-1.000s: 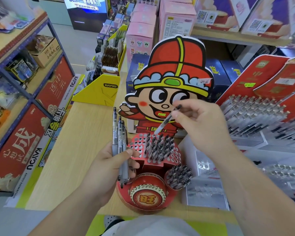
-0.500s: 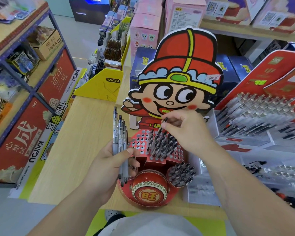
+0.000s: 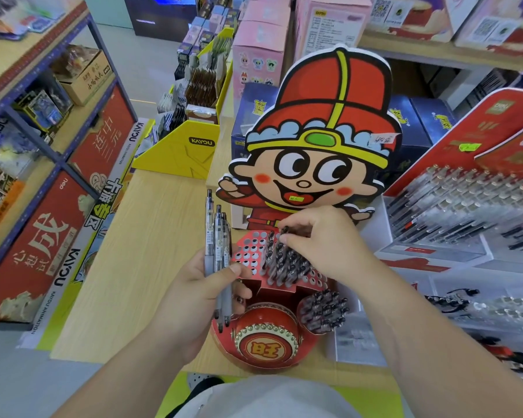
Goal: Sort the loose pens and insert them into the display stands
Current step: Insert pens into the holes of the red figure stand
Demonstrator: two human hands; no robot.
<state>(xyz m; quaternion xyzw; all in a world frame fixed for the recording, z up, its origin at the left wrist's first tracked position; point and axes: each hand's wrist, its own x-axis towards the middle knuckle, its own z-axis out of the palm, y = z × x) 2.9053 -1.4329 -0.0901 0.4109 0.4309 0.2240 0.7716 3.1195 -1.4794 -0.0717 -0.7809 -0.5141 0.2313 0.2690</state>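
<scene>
Step in hand: insertion. Right hand (image 3: 323, 245) pinches 1 pen (image 3: 285, 230) by its top, over the cartoon display stand's (image 3: 251, 251) perforated tier. Left hand (image 3: 200, 297) grips the loose gel pens (image 3: 217, 251) upright beside it. Next, likely: release, then take another pen to an empty hole.
</scene>
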